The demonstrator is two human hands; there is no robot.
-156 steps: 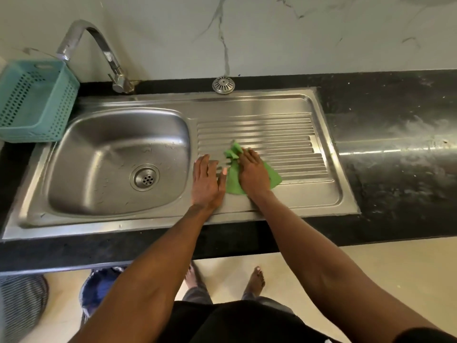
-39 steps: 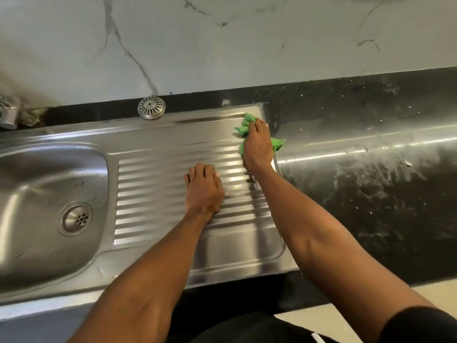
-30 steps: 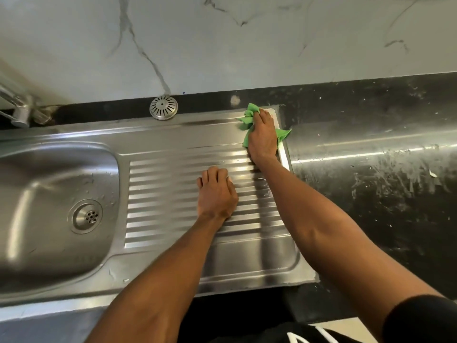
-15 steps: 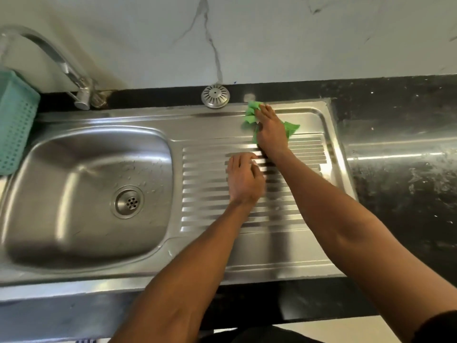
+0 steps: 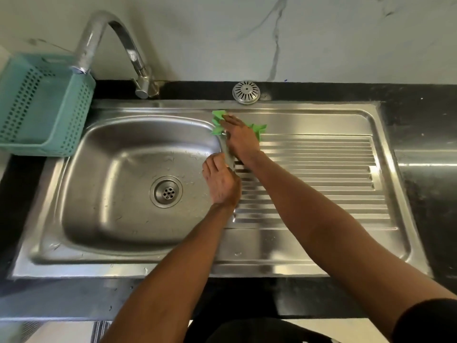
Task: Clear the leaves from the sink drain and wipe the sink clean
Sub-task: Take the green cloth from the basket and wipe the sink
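**Green cloth pressed at the back corner of the basin**

The right hand (image 5: 241, 139) lies flat on a green cloth (image 5: 258, 129), fingers (image 5: 228, 118) straight and pressing it onto the steel between the basin and the ribbed drainboard (image 5: 321, 174), near the rear rim. The cloth is bright green and crumpled, its wrinkled edges poking out beyond the fingertips and beside the wrist. The left hand (image 5: 222, 181) rests on the ridge at the basin's right edge, fingers relaxed and holding nothing. The stainless sink (image 5: 103, 184) shines, with scattered water droplets around the round drain (image 5: 166, 191), whose perforated strainer looks free of debris. A loose round strainer cap (image 5: 246, 92) sits on the black counter (image 5: 425, 199) just behind the sink. A curved faucet (image 5: 111, 43) arches over the back left, beside a teal perforated basket (image 5: 42, 105).
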